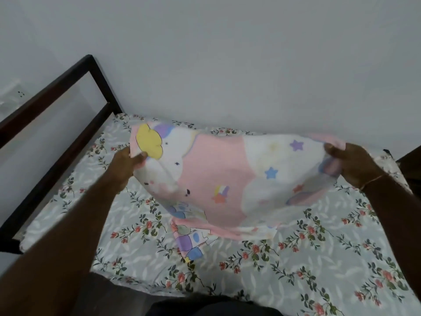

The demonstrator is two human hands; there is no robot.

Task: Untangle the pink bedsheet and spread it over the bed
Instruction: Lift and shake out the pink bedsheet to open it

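Bedsheet (pixel 216 174) — left grip (pixel 127 165), right grip (pixel 355 165) apart

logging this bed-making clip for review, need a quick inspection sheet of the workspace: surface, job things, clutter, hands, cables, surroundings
surface: bed covered by a grey floral sheet, lying flat
job's things: pink bedsheet held up between both hands, partly opened; its lower end droops onto the bed
clutter: nothing seen
hands: left hand grips the bedsheet's left edge; right hand grips its right edge
cables: nothing seen
surroundings: dark bed frame on the left, plain wall behind
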